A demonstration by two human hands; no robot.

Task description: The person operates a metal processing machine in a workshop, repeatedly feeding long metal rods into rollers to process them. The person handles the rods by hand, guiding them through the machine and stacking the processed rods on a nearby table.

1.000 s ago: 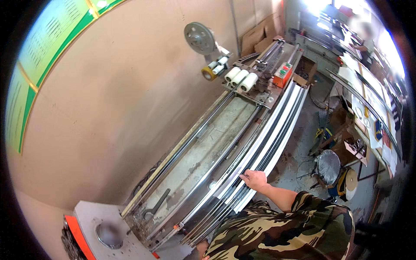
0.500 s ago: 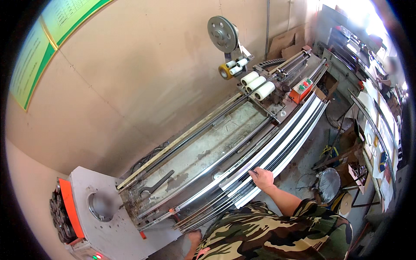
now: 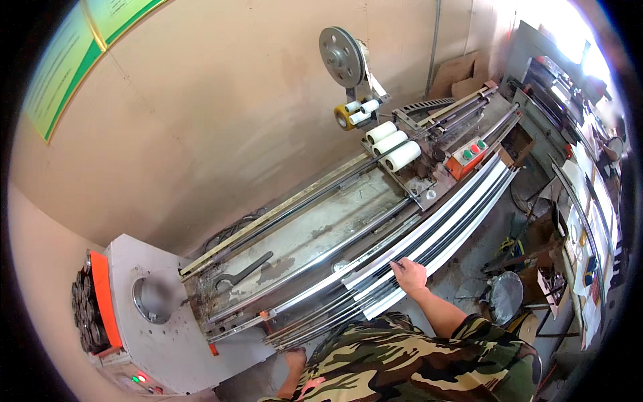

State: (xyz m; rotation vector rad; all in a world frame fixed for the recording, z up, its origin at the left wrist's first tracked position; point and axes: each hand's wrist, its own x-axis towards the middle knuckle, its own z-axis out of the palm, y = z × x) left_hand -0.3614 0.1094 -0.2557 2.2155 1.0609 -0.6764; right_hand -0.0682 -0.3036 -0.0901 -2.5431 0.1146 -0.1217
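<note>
Several long thin rods (image 3: 315, 320), dark along most of their length with bare metallic near ends, lie side by side across white strips (image 3: 383, 303) in front of me. Over their middle, my right hand (image 3: 410, 276) is closed in a pinch. A small dark tip shows at its fingertips, too small to name. Lower down, my left hand (image 3: 295, 360) is beside the near ends of the rods, its fingers partly hidden and hard to read. Whether it touches the rods I cannot tell.
Behind the rods runs a long machine bed (image 3: 315, 234) with a hook wrench (image 3: 244, 269) on it. White rollers (image 3: 402, 155) and an orange button box (image 3: 467, 159) stand at its far end. A grey machine housing (image 3: 181, 342) is at left; cartons (image 3: 519, 144) are at right.
The whole view has shifted slightly. My left hand is a little nearer the rod ends. My right hand keeps its pinch over nearly the same part of the rods.
</note>
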